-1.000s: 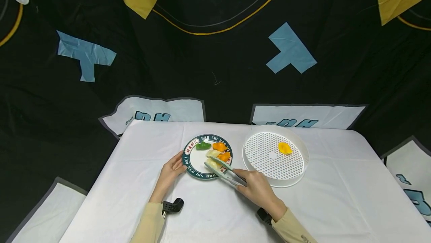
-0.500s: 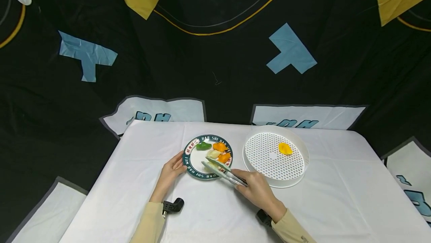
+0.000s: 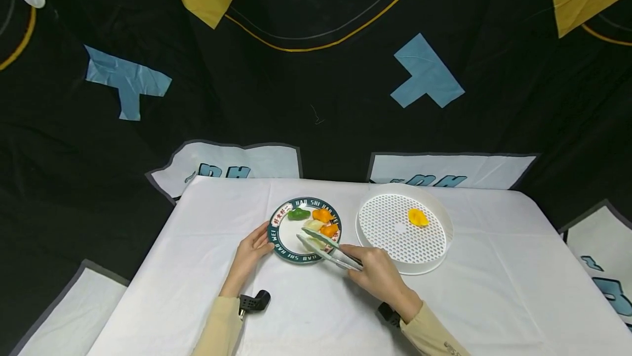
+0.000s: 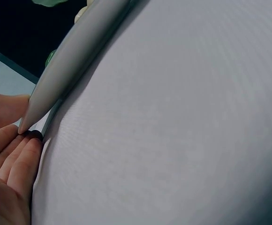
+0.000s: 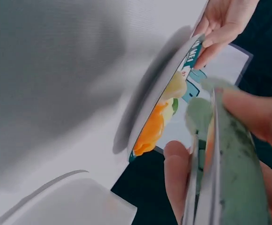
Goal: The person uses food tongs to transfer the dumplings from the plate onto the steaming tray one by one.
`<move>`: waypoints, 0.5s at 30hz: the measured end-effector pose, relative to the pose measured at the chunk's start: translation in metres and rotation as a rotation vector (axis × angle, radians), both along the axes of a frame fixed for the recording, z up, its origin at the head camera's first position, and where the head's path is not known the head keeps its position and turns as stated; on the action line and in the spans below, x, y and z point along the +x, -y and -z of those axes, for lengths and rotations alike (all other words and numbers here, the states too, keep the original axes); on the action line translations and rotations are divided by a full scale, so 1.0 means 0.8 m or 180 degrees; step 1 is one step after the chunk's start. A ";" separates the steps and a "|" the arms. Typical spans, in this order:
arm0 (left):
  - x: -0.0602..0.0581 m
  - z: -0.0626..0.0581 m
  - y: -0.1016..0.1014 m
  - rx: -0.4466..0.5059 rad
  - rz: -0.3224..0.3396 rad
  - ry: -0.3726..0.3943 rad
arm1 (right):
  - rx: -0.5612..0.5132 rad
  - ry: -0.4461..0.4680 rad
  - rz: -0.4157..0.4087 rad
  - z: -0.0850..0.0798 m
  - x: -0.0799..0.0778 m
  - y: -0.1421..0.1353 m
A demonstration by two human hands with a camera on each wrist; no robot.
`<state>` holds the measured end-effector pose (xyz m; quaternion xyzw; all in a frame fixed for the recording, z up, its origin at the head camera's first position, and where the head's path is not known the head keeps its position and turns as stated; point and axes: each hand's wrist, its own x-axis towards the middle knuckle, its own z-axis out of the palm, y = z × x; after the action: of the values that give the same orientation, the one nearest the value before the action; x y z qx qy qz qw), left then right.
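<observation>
In the head view my left hand (image 3: 250, 250) holds the left rim of a green-edged plate (image 3: 283, 253), thumb on top and fingers beneath. On the plate lie a green pepper-like piece (image 3: 298, 214), two orange ones (image 3: 323, 215) and pale yellow ones (image 3: 312, 225). My right hand (image 3: 377, 273) grips tongs (image 3: 340, 260) with pale green tips. Those tips stand apart over the plate's lower right, around a pale yellow piece that they partly cover; whether they touch it, I cannot tell. In the right wrist view the tongs (image 5: 239, 173) lie between thumb and fingers.
Right of the plate stands a round white tray (image 3: 448, 235) with a perforated base, holding one yellow piece (image 3: 418, 217). A white cloth covers the table (image 3: 503, 268). Behind it hangs a dark backdrop (image 3: 316, 109).
The tongs have shifted slightly over the lower pale yellow piece, their tips parting a little and then drawing somewhat closer. The left hand and the plate have stayed in place.
</observation>
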<state>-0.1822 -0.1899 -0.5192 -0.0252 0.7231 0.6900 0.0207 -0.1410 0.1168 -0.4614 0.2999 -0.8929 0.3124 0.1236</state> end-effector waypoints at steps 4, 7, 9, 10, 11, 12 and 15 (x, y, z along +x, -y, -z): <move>0.000 0.000 -0.001 0.0033 0.0012 0.0004 | 0.0119 0.0053 0.0114 0.003 0.001 -0.002; 0.000 0.000 0.000 0.0003 0.0026 -0.0010 | 0.0167 0.0100 0.0166 0.005 0.001 -0.003; 0.000 0.000 0.000 -0.0005 0.0032 -0.0011 | 0.0202 0.0136 0.0182 0.007 0.001 -0.004; 0.000 0.000 0.000 -0.0003 0.0038 -0.0011 | 0.0221 0.0152 0.0192 0.008 0.001 -0.004; 0.000 0.000 0.001 -0.0007 0.0043 -0.0009 | 0.0240 0.0166 0.0193 0.008 0.000 -0.004; -0.001 0.000 0.001 -0.0003 0.0045 -0.0005 | 0.0249 0.0184 0.0187 0.009 0.000 -0.004; -0.001 0.000 0.001 -0.0013 0.0046 -0.0004 | 0.0290 0.0209 0.0152 0.009 -0.003 -0.004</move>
<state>-0.1827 -0.1909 -0.5192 -0.0196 0.7247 0.6883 0.0252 -0.1435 0.1200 -0.4683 0.2734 -0.9166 0.2781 0.0878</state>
